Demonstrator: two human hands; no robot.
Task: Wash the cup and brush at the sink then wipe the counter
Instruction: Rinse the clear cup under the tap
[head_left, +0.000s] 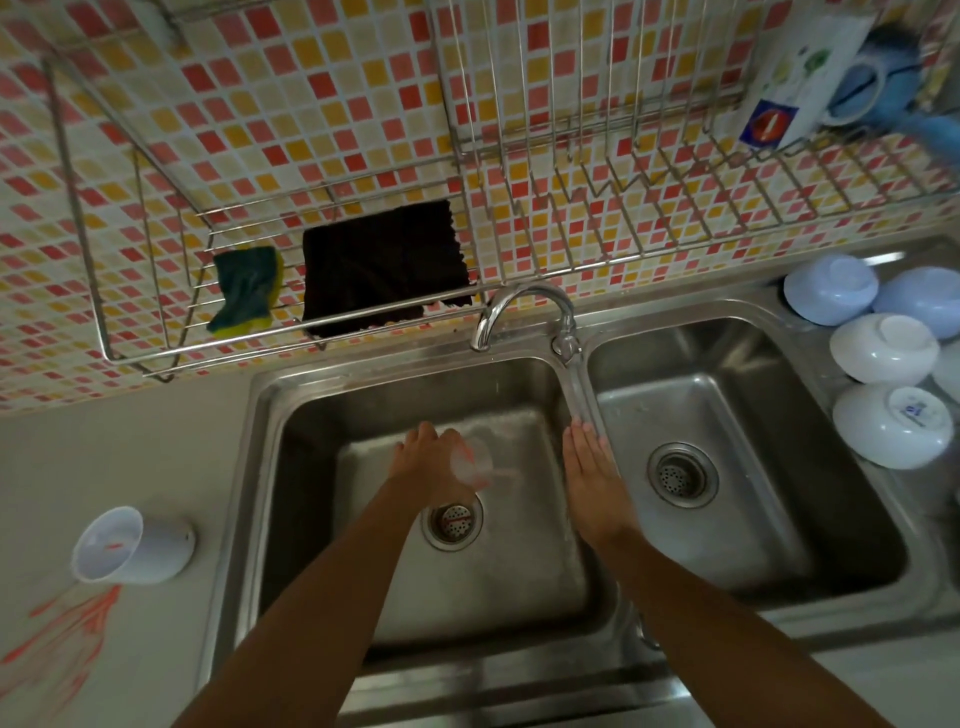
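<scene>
My left hand (423, 460) holds a small clear cup (475, 462) with orange traces, tipped on its side over the left sink basin (311, 441) above the drain. My right hand (592, 470) is flat with fingers together, next to the water stream (582, 395) falling from the faucet (519, 306). A white cup (132, 545) lies on its side on the counter (104, 467) at the left, with an orange streak inside. Orange streaks (62, 629) stain the counter below it. No brush is clearly visible.
A wire rack (156, 291) on the tiled wall holds a green-yellow sponge (244, 288) and a dark cloth (384, 270). Several upturned white bowls (883, 384) sit right of the right basin (727, 415). A box and blue items (862, 78) rest in the upper rack.
</scene>
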